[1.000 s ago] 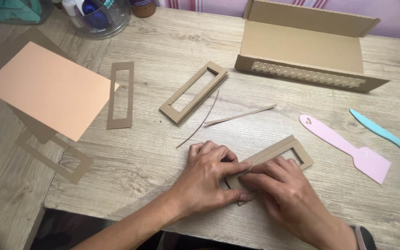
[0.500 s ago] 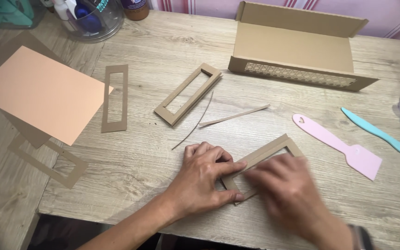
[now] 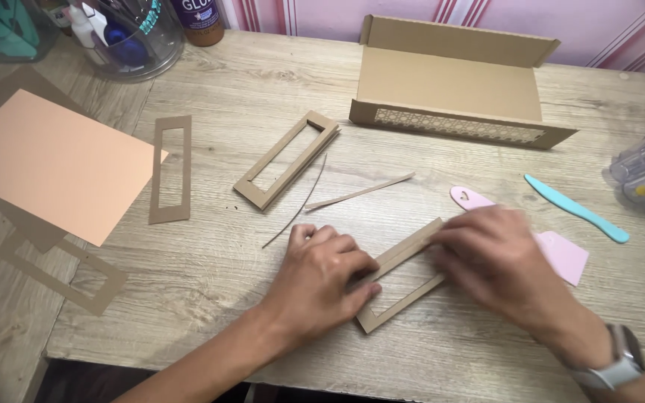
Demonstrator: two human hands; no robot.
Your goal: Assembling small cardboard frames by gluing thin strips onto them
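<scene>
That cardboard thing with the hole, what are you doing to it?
Both hands are pressing on a cardboard frame lying flat on the wooden table. The left hand holds one end down; the right hand lies over the far end. More frames, a pink scraper and an open box lie around.

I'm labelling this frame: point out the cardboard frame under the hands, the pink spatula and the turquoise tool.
cardboard frame (image 3: 404, 298): head view, lower long bar.
pink spatula (image 3: 565, 257): head view, wide blade.
turquoise tool (image 3: 576, 209): head view, mid-shaft.
</scene>
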